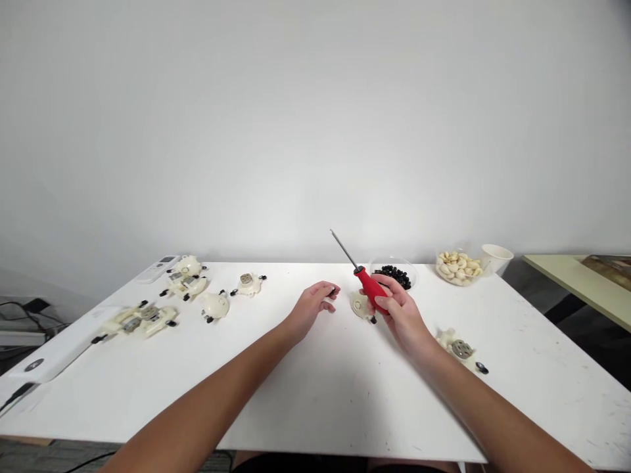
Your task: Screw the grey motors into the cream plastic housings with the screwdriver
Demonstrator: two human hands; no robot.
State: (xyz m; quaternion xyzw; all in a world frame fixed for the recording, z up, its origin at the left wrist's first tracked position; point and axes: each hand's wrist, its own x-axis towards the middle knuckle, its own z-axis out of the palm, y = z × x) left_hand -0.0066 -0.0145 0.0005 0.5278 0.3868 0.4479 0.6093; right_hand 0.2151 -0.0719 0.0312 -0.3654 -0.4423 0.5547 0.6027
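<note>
In my right hand (400, 312) is a red-handled screwdriver (367, 284), its metal shaft tilted up to the left. Just behind that hand, a round cream plastic part (359, 305) with a black piece at its lower edge is partly hidden; whether my fingers touch it, I cannot tell. My left hand (311, 307) is raised over the table, thumb and forefinger pinching a small black piece (332, 291). Beyond my right hand stands a clear bowl of small black pieces (396, 274). Another cream part (458, 348) lies beside my right forearm.
Several cream plastic parts with black ends (215, 305) lie on the left side of the white table (296, 407). A white power strip (54, 355) runs along the left edge. At the back right are a clear bowl of cream pieces (458, 268) and a white cup (495, 257).
</note>
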